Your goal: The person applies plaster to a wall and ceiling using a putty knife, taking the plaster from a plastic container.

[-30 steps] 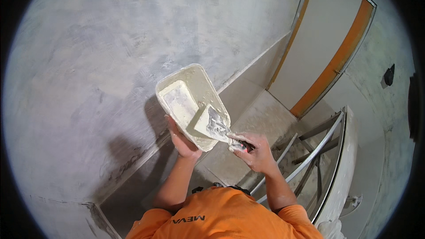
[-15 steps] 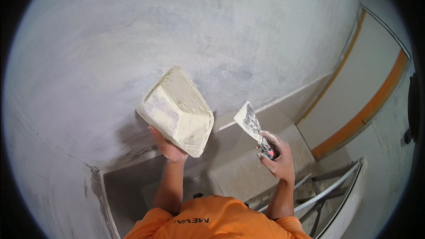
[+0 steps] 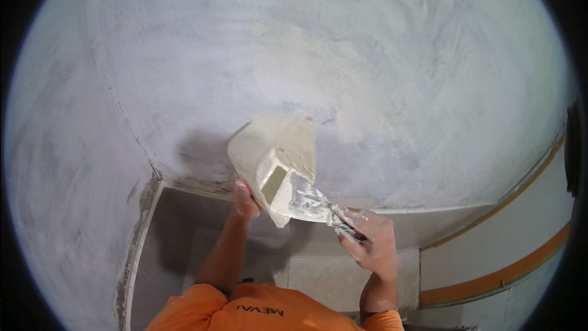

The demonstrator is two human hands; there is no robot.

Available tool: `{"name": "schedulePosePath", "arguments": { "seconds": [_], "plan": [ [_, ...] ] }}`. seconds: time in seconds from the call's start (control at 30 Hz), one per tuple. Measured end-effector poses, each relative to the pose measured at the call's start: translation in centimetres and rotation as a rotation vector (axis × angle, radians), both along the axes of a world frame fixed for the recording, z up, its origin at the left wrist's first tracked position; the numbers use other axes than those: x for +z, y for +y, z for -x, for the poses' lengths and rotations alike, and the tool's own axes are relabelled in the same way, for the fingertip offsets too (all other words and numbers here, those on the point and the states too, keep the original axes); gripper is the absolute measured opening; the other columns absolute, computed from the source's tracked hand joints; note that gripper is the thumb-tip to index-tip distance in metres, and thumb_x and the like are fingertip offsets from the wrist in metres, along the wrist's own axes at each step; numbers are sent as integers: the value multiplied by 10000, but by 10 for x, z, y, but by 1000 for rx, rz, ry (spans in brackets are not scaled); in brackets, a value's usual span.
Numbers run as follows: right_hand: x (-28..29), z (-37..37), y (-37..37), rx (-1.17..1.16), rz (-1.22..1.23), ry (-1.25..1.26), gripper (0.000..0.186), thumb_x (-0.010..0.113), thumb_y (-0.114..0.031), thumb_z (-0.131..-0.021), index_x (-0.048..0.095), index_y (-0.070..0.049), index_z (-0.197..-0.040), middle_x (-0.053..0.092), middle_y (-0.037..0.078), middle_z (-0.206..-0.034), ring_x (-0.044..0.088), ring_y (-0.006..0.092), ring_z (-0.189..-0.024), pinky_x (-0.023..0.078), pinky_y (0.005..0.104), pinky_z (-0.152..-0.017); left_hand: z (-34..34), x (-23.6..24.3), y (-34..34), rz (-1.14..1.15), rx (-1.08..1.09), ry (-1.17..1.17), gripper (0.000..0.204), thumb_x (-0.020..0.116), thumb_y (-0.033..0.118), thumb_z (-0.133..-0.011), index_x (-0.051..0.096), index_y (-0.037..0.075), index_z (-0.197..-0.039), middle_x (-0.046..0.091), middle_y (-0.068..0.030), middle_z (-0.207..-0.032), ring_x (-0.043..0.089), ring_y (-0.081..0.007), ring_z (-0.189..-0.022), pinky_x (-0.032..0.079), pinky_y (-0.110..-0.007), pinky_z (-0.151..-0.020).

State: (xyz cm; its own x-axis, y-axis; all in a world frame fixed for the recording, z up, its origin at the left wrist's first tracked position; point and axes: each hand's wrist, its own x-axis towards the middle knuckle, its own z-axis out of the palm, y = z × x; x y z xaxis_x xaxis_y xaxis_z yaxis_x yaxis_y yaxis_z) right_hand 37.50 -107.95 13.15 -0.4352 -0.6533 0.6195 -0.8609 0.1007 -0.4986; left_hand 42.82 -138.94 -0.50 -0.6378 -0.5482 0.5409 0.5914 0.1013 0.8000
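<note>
My left hand [image 3: 246, 201] grips a cream plastic tub [image 3: 251, 142] from below and at its left side. The tub is tilted, its inside smeared with pale filler paste. In my right hand [image 3: 370, 236] is a putty knife [image 3: 308, 200], its handle wrapped by my fingers. The wide metal blade reaches to the tub's near right edge and overlaps it, streaked with wet paste. A bare greenish strip shows on the tub wall beside the blade. My left fingers are partly hidden behind the tub.
Ahead stands a grey-white plastered wall [image 3: 380, 79], meeting another wall [image 3: 67, 147] at a corner on the left. Below runs a ledge with grey panels [image 3: 177, 227]. At the right is a white panel with an orange-brown edge [image 3: 496, 276].
My right hand has brought the putty knife left onto the tub's edge. The tub has turned, and the view has swung right side lower. A greenish strip is now bare on the tub.
</note>
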Motion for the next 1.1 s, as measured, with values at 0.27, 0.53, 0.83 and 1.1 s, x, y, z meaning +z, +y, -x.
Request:
{"name": "schedulePosePath", "arguments": {
  "seconds": [0.27, 0.53, 0.83, 1.1],
  "plan": [
    [56, -38, 33, -162, -276, 373, 426, 734, -167, -815, 662, -115, -1232, 683, 68, -1038, 701, 273, -770, 548, 359, -581, -6, 63, 52, -77, -349, 42, 875, 484, 687, -947, 366, -22, -1446, 509, -136, -1367, 531, -229, -1231, 439, -375, -1034],
    [110, -69, 8, -302, -459, 304, 412, 693, -166, -846, 651, -109, -1252, 650, 76, -934, 665, 236, -683, 515, 357, -530, 0, 86, 29, -395, -622, 33, 919, 582, 651, -913, 251, 50, -1524, 433, -101, -1486, 469, -278, -1359, 417, -441, -1119],
    [1, -106, 7, -125, 653, -1050, 391, 566, -157, -943, 599, 66, -1262, 668, 147, -832, 527, 130, -480, 381, 273, -412, -27, 86, 47, -444, -813, -71, 771, 303, 653, -1018, 284, 110, -1565, 384, -102, -1563, 421, -313, -1406, 372, -465, -1158],
    [-40, -91, -17, 298, 1134, -1555, 435, 393, -311, -1054, 535, 31, -1281, 571, 69, -722, 438, 114, -456, 356, 242, -408, -41, 109, 49, -571, -624, -169, 749, 296, 629, -1033, 292, 93, -1556, 382, -114, -1551, 427, -301, -1398, 378, -448, -1149]
  ]
}}
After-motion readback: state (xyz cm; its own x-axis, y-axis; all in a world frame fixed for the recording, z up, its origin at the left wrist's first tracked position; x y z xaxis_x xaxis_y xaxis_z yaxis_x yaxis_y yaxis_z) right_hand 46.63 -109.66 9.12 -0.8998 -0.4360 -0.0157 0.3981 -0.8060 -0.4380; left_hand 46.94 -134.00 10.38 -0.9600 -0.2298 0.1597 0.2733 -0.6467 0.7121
